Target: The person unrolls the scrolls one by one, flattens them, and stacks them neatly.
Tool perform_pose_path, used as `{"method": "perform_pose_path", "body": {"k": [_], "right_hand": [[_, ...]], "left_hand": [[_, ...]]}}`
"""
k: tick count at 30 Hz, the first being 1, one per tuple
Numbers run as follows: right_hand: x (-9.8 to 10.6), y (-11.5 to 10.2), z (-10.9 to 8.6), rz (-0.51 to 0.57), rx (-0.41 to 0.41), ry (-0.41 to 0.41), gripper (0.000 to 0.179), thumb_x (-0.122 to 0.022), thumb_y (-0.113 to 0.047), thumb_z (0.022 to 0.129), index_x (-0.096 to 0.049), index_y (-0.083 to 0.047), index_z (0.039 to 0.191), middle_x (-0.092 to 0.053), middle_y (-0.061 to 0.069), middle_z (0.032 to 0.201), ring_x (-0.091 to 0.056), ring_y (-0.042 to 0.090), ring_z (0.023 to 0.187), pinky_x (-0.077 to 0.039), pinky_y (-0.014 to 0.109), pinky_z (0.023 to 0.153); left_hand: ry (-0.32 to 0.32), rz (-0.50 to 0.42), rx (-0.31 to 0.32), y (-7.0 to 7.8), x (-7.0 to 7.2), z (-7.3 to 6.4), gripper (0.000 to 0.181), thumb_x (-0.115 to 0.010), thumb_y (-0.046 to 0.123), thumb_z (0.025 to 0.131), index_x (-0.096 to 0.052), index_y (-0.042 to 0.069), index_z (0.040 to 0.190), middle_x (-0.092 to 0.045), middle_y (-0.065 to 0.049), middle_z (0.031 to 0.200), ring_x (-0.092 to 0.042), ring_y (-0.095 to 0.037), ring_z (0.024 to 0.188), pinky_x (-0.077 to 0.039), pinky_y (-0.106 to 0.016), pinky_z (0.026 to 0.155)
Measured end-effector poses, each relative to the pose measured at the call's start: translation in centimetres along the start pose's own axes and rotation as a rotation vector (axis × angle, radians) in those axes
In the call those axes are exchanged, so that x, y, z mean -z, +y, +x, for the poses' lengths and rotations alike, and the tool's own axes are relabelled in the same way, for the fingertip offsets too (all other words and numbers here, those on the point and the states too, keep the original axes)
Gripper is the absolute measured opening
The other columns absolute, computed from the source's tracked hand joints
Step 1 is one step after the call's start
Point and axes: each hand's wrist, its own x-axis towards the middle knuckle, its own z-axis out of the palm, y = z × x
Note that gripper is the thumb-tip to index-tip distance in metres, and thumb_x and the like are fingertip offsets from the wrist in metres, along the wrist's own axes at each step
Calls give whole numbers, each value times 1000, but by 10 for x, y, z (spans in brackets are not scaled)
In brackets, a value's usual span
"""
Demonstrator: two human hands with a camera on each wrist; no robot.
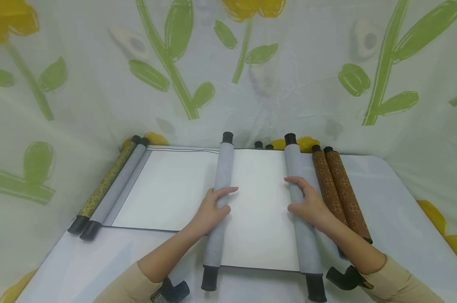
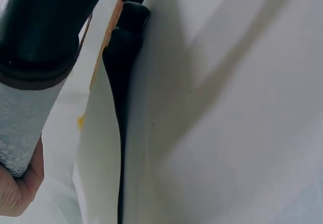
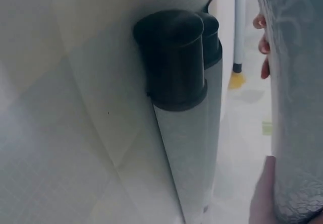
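Observation:
Both hands hold a partly unrolled scroll with white paper (image 1: 260, 210) between two grey-blue rolls tipped with black knobs. In the head view, my left hand (image 1: 207, 212) grips the left roll (image 1: 214, 240), with fingers and thumb across it. My right hand (image 1: 311, 205) grips the right roll (image 1: 308, 244) about midway along, fingertips over its inner side. The left wrist view has the silvery patterned roll (image 2: 22, 123) with its black knob (image 2: 45, 27) up close and part of the hand (image 2: 22, 188) round it. Fingers (image 3: 264, 47) curl at the roll (image 3: 298, 98) in the right wrist view.
Another white sheet (image 1: 167, 185) lies spread on the white table (image 1: 368, 185), partly behind the held scroll. A yellow-green patterned roll (image 1: 107, 181) and a grey roll (image 1: 118, 185) lie at its left end. Two brown patterned rolls (image 1: 347, 193) lie at the right, near my right forearm.

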Motion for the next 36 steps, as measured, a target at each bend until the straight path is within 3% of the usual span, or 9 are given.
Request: {"method": "perform_pose_path", "body": {"k": [6, 12, 19, 24, 32, 36], "right_hand": [[0, -4, 0, 40, 3, -25, 77, -74, -5, 74, -37, -12, 141, -26, 22, 150, -28, 44, 130, -25, 65, 100], [2, -5, -1, 92, 7, -32, 80, -75, -1, 71, -36, -9, 141, -22, 22, 151, -19, 44, 136, -16, 67, 104], [5, 0, -1, 78, 19, -37, 80, -62, 7, 70, -35, -12, 143, -22, 23, 150, -28, 40, 124, -28, 59, 96], [9, 5, -1, 50, -14, -36, 77, -58, 5, 73, -35, -13, 144, -21, 22, 152, -25, 40, 127, -27, 61, 96], [10, 9, -3, 65, 10, -40, 78, -66, 3, 72, -36, -11, 143, -22, 24, 151, -27, 41, 126, -29, 63, 95], [10, 7, -4, 47, 22, -34, 81, -65, 5, 69, -35, -11, 143, -23, 24, 150, -30, 39, 122, -32, 59, 91]], "left_hand": [[18, 32, 24, -1, 7, -1, 55, -74, 15, 78, -59, 30, 129, -46, -16, 121, -46, -34, 111, -43, -51, 83], [32, 52, 1, 0, 12, 0, 58, -66, 5, 78, -57, 29, 131, -47, -17, 119, -47, -33, 108, -44, -49, 82], [23, 49, -7, -4, 19, -1, 55, -53, 3, 81, -58, 27, 131, -45, -16, 117, -44, -29, 98, -38, -36, 74], [-3, 44, 9, -5, 25, -5, 49, -48, 5, 86, -58, 23, 131, -44, -16, 113, -42, -27, 90, -35, -34, 68], [45, 92, 15, -12, 28, -3, 52, -71, 12, 80, -60, 26, 129, -47, -15, 117, -47, -29, 104, -41, -43, 82], [58, 112, -1, -12, 31, -4, 56, -63, 3, 78, -59, 24, 130, -48, -17, 117, -47, -30, 102, -42, -43, 81]]}}
